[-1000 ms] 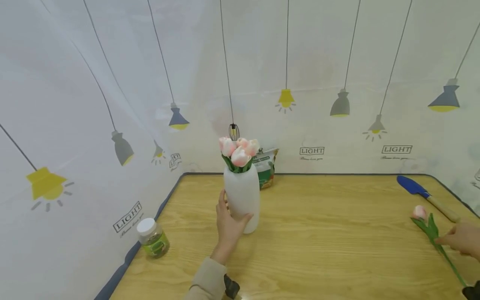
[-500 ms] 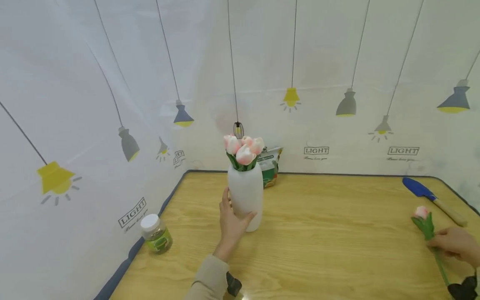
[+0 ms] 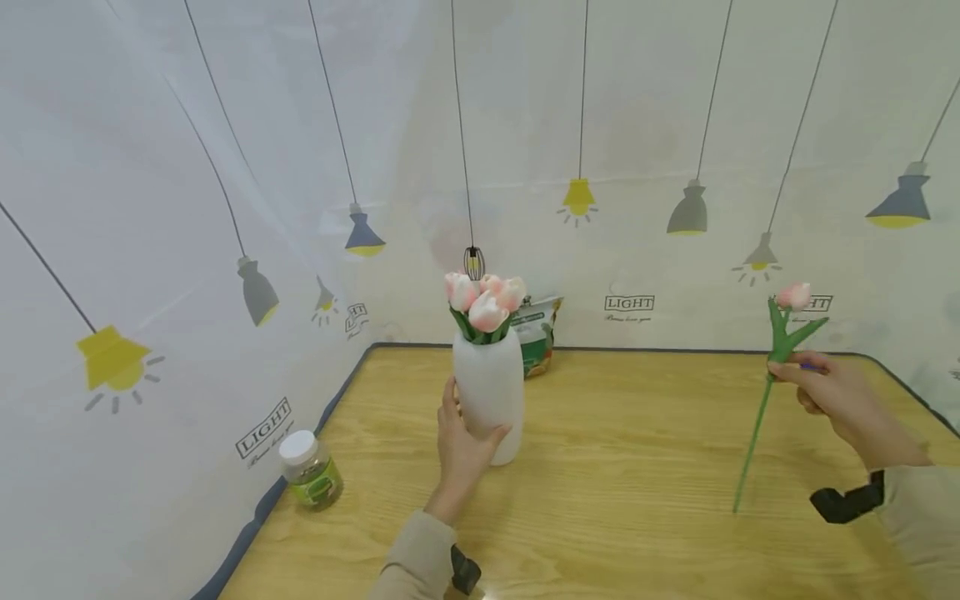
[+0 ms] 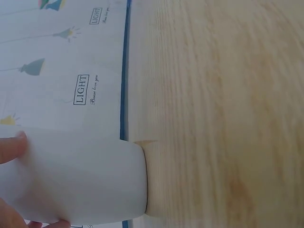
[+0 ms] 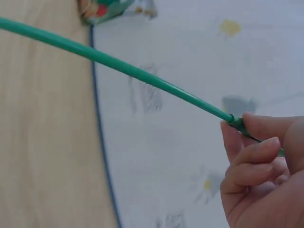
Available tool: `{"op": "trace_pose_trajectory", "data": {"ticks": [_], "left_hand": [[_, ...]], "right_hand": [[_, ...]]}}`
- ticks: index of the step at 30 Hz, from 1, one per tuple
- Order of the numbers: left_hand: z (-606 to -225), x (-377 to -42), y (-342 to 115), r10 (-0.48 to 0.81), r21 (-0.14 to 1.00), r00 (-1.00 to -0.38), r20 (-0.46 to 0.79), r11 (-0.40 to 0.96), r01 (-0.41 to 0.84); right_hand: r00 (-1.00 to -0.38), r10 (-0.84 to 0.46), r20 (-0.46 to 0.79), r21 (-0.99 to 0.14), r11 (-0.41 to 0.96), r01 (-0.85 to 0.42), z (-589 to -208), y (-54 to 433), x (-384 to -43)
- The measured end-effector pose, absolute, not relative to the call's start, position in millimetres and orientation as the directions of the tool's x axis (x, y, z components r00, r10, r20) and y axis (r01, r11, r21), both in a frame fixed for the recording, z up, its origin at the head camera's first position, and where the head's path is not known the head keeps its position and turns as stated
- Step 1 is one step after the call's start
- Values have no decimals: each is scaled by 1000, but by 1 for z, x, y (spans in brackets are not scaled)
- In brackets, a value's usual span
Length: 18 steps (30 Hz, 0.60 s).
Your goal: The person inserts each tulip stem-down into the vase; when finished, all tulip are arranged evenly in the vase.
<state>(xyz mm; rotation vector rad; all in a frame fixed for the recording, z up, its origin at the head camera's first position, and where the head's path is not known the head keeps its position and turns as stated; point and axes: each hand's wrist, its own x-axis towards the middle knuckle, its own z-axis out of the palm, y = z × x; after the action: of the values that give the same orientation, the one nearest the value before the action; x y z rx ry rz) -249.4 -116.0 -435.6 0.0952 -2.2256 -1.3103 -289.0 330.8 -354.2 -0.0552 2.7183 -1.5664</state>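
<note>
A tall white vase (image 3: pixel 489 379) stands upright on the table, with several pale pink tulips (image 3: pixel 487 308) in its mouth. My left hand (image 3: pixel 463 450) grips its lower side, thumb across the front and fingers round the left. In the left wrist view the vase's base (image 4: pixel 128 183) sits on the wood. Over at the right, my right hand (image 3: pixel 836 398) pinches a single tulip (image 3: pixel 782 340) just under its leaves, between thumb and fingers. Its bloom points up and its green stem (image 5: pixel 142 74) slants down toward the lower left in the head view.
A lidded jar (image 3: pixel 311 471) with a green label stands near the table's left edge. Behind the vase leans a green and white pouch (image 3: pixel 540 333). A blue trowel blade (image 3: pixel 812 367) shows barely behind my right hand. A lamp-printed curtain (image 3: pixel 637 267) surrounds the table (image 3: pixel 600 500).
My right hand has picked the single tulip up off the table at the right, raising it upright and bringing it leftward. My left hand keeps its grip on the vase.
</note>
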Motion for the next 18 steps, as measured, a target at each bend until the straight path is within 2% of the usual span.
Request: {"op": "trace_pose_trajectory", "data": {"ticks": [4, 8, 18], "left_hand": [[-437, -250, -117, -331, 824, -845, 420, 529, 203], [-439, -250, -117, -340, 834, -850, 403, 520, 188], [-438, -253, -119, -327, 831, -853, 406, 521, 196]], "right_hand": [[-992, -41, 122, -957, 261, -128, -327, 287, -299], [-980, -27, 197, -977, 76, -198, -308, 245, -307], [-925, 110, 364, -912, -161, -378, -260, 172, -320]]}}
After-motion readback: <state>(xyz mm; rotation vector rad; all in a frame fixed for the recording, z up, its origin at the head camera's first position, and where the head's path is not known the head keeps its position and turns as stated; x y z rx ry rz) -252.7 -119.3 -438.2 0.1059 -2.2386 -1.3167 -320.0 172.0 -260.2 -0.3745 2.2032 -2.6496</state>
